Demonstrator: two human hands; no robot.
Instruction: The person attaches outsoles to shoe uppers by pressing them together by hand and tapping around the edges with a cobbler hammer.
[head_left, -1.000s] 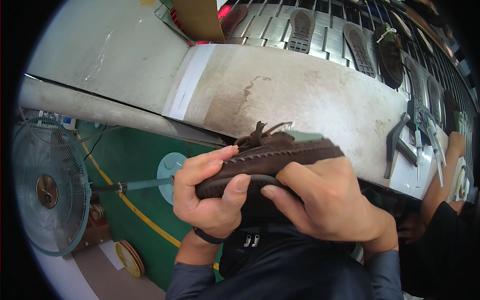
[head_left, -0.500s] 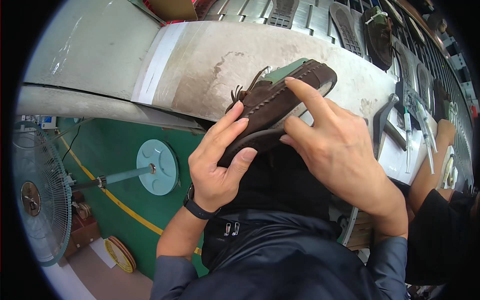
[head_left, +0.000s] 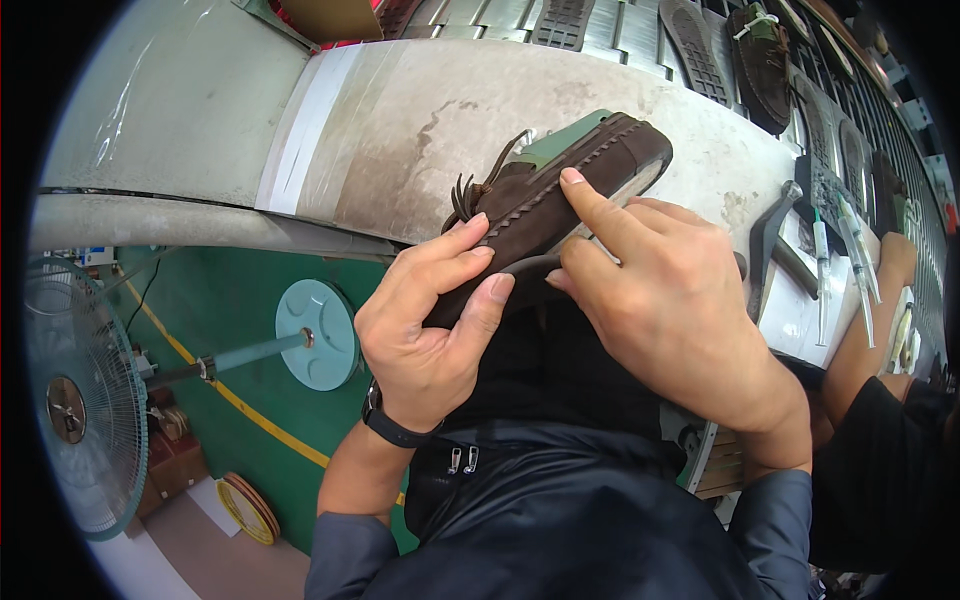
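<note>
A dark brown moccasin-style shoe (head_left: 560, 205) with raised stitching, laces and a green insert at its opening is tilted on its side above the bench's near edge. My left hand (head_left: 425, 325) is closed around the toe end, fingers on the upper and thumb against a dark sole (head_left: 532, 268). Between the sole and the upper there is a gap toward the heel. My right hand (head_left: 680, 295) grips the shoe's near side: its index fingertip presses below the stitching, and its thumb is at the sole. The other right fingers are curled, partly hidden.
On the bench (head_left: 400, 130), to the right, lie a dark-handled hand tool (head_left: 768, 235) and syringes (head_left: 822, 270). Beyond, a slatted conveyor (head_left: 625, 45) carries soles and another shoe (head_left: 760, 70). A co-worker's arm (head_left: 870, 300) is at right, a fan (head_left: 85, 400) at left.
The right index fingertip has slid a little toward the toe along the upper. My left hand has shifted slightly left. Both hands stay on the shoe, and the view has moved a little.
</note>
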